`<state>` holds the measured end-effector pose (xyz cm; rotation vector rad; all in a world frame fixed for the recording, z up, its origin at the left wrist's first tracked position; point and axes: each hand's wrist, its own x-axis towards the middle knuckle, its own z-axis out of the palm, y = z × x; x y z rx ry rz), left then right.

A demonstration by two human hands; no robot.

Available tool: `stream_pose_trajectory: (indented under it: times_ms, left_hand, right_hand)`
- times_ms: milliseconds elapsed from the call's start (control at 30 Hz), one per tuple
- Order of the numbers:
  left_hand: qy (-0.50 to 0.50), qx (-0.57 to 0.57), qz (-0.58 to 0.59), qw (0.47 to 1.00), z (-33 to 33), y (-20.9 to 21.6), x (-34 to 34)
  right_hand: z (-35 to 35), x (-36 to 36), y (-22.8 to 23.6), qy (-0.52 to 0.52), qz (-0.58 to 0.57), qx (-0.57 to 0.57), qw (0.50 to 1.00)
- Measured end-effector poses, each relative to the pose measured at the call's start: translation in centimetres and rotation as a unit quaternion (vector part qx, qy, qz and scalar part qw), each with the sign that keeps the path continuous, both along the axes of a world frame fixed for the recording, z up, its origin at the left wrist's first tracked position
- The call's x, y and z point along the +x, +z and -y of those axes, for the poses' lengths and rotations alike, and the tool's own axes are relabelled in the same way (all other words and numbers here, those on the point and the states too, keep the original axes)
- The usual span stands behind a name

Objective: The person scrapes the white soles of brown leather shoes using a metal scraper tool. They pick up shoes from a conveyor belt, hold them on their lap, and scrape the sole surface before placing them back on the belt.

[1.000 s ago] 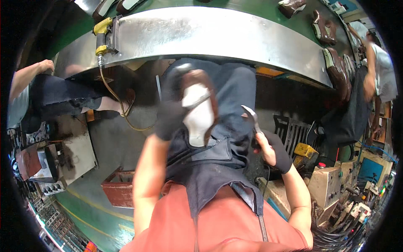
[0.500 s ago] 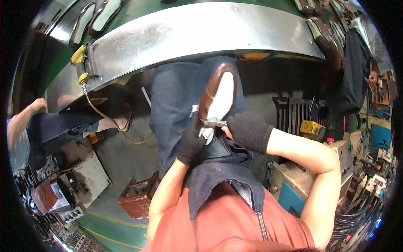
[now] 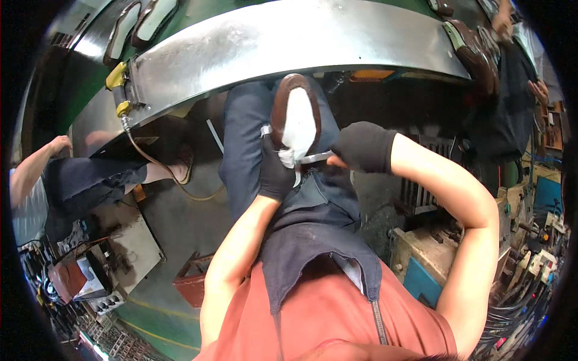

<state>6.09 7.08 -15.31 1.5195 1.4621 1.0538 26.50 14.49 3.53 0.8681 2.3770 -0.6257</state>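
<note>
A brown shoe (image 3: 279, 117) rests sole up over my lap, its white underside showing and its toe pointing away from me. My left hand (image 3: 275, 174), in a black glove with white wrapping at one fingertip, is closed around the shoe's near left side. My right hand (image 3: 364, 146), also black-gloved, is closed on a flat, narrow grey tool (image 3: 316, 158), with a bare fingertip along it. That tool's far end meets the crumpled whitish material (image 3: 291, 157) at the near end of the sole. Its exact kind is unclear.
Beyond my knees curves a shiny metal bench edge (image 3: 289, 36), with a yellow-ended air-tool holder and hose (image 3: 123, 108) at its left. More brown shoes (image 3: 472, 57) lie at the right. A co-worker's leg (image 3: 108, 180) is at left. A machine (image 3: 421, 259) stands by my right elbow.
The shoe has shifted away and slightly left, turning more upright in view. My left hand has moved with it, and my right hand has drawn the tool outward to the right.
</note>
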Motion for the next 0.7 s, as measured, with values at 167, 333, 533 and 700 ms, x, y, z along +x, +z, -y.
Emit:
stream_pose_trajectory:
  times_ms: [167, 333, 533, 700]
  left_hand:
    - [-0.051, -0.025, 0.063, 0.996, -1.6, -0.4, -1.8]
    - [-0.049, -0.332, 0.553, 0.762, -2.9, 4.0, -3.9]
    - [-0.093, -0.335, 0.420, 0.839, -3.4, 8.0, -1.0]
    - [-0.080, -0.281, 0.364, 0.884, -3.3, 5.7, 0.9]
  right_hand:
    - [6.7, -5.9, 3.6, 0.053, 0.035, 0.199, 0.978]
    - [5.8, -1.2, -4.4, -0.206, -0.224, -0.066, 0.950]
    - [4.9, 3.2, -2.3, -0.309, -0.250, -0.130, 0.908]
    - [5.6, 2.4, -1.0, -0.267, -0.213, 0.079, 0.937]
